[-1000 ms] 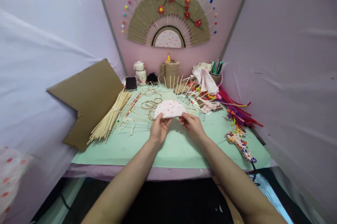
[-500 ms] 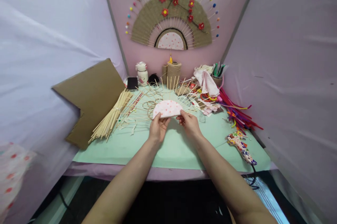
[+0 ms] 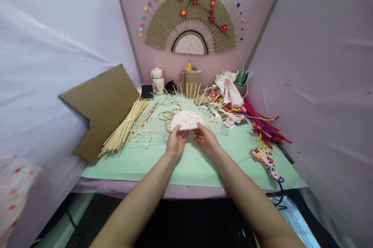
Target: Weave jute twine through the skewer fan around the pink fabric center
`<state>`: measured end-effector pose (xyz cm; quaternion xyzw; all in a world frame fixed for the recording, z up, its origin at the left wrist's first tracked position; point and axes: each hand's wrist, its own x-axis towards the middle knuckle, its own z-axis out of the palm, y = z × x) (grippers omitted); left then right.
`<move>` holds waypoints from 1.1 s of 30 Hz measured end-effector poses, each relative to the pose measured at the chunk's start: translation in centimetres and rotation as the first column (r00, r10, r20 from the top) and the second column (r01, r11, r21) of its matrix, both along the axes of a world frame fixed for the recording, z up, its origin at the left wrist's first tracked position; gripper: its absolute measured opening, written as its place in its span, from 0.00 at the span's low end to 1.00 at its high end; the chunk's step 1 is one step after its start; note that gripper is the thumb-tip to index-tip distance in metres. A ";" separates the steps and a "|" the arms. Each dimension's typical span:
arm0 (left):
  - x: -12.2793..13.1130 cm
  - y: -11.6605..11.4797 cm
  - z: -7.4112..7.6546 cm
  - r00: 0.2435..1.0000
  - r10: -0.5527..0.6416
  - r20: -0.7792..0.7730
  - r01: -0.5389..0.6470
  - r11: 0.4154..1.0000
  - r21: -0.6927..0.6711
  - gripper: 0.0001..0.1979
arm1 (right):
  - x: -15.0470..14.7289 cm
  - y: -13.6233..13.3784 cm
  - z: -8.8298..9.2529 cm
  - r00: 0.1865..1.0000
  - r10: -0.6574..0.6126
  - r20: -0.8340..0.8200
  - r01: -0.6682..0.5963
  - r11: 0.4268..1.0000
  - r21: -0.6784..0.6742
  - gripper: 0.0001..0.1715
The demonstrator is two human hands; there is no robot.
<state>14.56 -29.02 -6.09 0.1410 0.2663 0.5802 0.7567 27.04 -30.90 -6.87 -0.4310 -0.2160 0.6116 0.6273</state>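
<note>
Fingers of left hand and right hand pinching half-disc; long axis running crosswise between them, sticks fanning beyond.

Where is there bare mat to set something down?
One patch of mat lies between the left forearm and right forearm. Another is bordered by the left forearm, the stick bundle and the mat's front edge; a third, by the right hand and glue gun. Beyond and right of the half-disc it's crowded with scraps and pipe cleaners.
</note>
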 end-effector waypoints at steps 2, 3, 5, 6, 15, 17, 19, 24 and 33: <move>0.2 -0.2 -0.2 1.000 -0.018 0.003 0.018 0.999 0.049 0.08 | -0.2 -0.1 0.0 1.000 -0.005 -0.017 0.005 1.000 0.016 0.16; 0.4 -0.3 -0.3 1.000 -0.024 0.002 0.024 0.996 0.080 0.07 | -0.3 -0.1 -0.1 1.000 -0.016 -0.025 0.016 1.000 0.024 0.15; 0.7 -0.6 -0.6 0.999 -0.040 -0.031 0.044 0.989 0.142 0.08 | -0.5 -0.2 -0.2 0.999 -0.035 -0.042 0.036 0.999 0.038 0.14; 1.0 -0.7 -0.7 0.996 -0.057 -0.070 0.068 0.983 0.168 0.10 | -0.6 -0.2 -0.2 0.998 -0.042 -0.050 0.044 0.998 0.043 0.13; 1.7 -0.4 -2.5 0.874 -0.059 -0.483 0.203 0.947 0.250 0.24 | -0.9 -0.5 -0.1 0.995 -0.079 -0.060 0.079 0.997 -0.010 0.11; 1.1 -0.1 -2.4 0.839 0.034 -0.543 0.143 0.949 0.280 0.23 | -0.6 -0.5 0.1 0.994 -0.090 -0.054 0.089 0.996 -0.030 0.10; 0.4 0.2 -2.2 0.806 0.131 -0.577 0.057 0.953 0.297 0.23 | -0.3 -0.6 0.3 0.992 -0.112 -0.050 0.110 0.993 -0.045 0.09; -0.7 0.4 -1.4 0.764 0.239 -0.599 -0.043 0.946 0.321 0.22 | 0.1 -0.7 0.4 0.988 -0.153 -0.037 0.151 0.987 -0.058 0.10; -0.1 -0.5 -0.5 0.919 -0.057 -0.391 0.132 0.977 0.168 0.29 | -0.2 -0.7 -0.1 0.991 -0.136 -0.004 0.136 0.991 -0.007 0.12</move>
